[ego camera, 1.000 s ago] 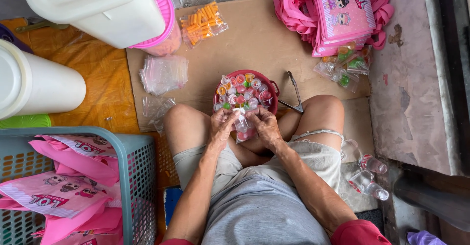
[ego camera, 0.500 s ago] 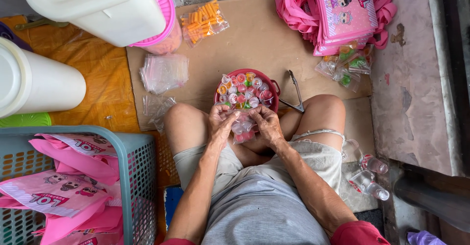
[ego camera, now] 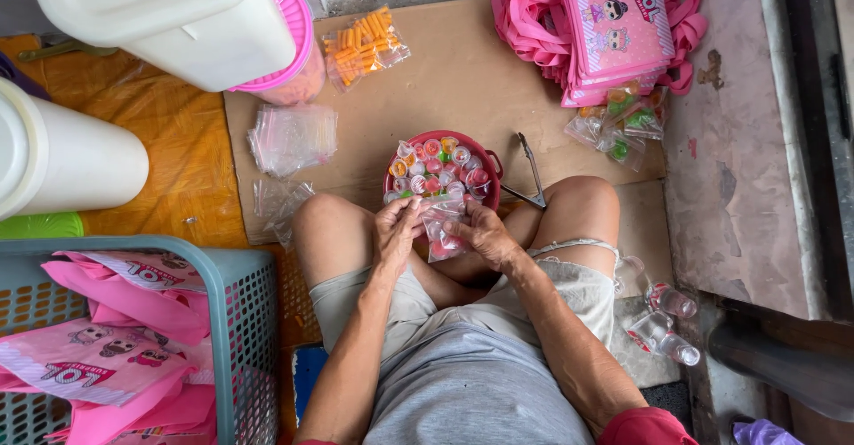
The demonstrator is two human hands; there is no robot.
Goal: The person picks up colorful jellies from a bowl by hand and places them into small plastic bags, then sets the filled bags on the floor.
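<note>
Two bare hands meet over a small clear plastic bag [ego camera: 442, 230] of jelly cups, held above the person's crossed legs. The left hand [ego camera: 396, 231] has its fingers curled closed on the bag's left edge; the right hand [ego camera: 483, 234] has its fingers pinched closed on the bag's right edge, so the bag hangs between them with red and pink cups visible inside. Just beyond the fingertips sits a round red basket [ego camera: 489, 162] filled with small sealed jelly cups in assorted colours. Metal tongs [ego camera: 532, 173] lie on the cardboard sheet [ego camera: 463, 80] just right of the basket, near the right knee. Beyond the left hand lies a stack of empty clear bags [ego camera: 294, 136], and farther on a packet of orange stick snacks [ego camera: 365, 41]. Well beyond the right hand lie pink printed tote bags [ego camera: 614, 22] with filled clear bags [ego camera: 623, 127] at their near edge. A blue-grey mesh basket [ego camera: 245, 338] holding more pink bags stands well to the left of the left arm.
</note>
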